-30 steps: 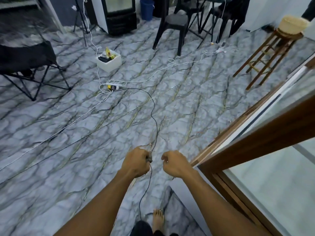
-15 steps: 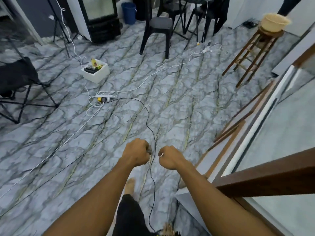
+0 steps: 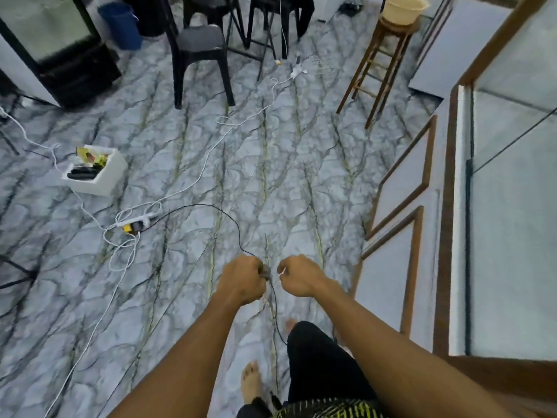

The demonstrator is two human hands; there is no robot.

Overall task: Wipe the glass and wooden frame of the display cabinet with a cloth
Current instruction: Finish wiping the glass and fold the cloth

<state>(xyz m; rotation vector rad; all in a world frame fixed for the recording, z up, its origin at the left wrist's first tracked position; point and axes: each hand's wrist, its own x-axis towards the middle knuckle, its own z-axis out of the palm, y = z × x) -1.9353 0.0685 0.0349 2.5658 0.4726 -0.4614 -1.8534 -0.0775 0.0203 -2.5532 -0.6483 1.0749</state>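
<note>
Both hands are curled into loose fists out in front of the body: the left hand [image 3: 244, 279] is closed on a small dark piece joined to the black cable [image 3: 238, 230], and the right hand [image 3: 297, 274] pinches something small and pale between thumb and finger (too small to name). The cable runs from the left hand across the marbled floor [image 3: 271, 164] to the power strip [image 3: 135, 223], so the grip looks meant for plugging or unplugging a lead rather than for wiping. No cloth shows in either hand, and I would judge the cleaning not yet begun.

Right of the right hand stands the display cabinet [image 3: 446, 224], near but not touching it. Its wooden frame runs upright just beyond the wrist, and the glass [image 3: 512, 236] lies further right again. Beyond the cabinet's far end a wooden stool [image 3: 382, 64] carries a pale basket [image 3: 402, 7].
</note>
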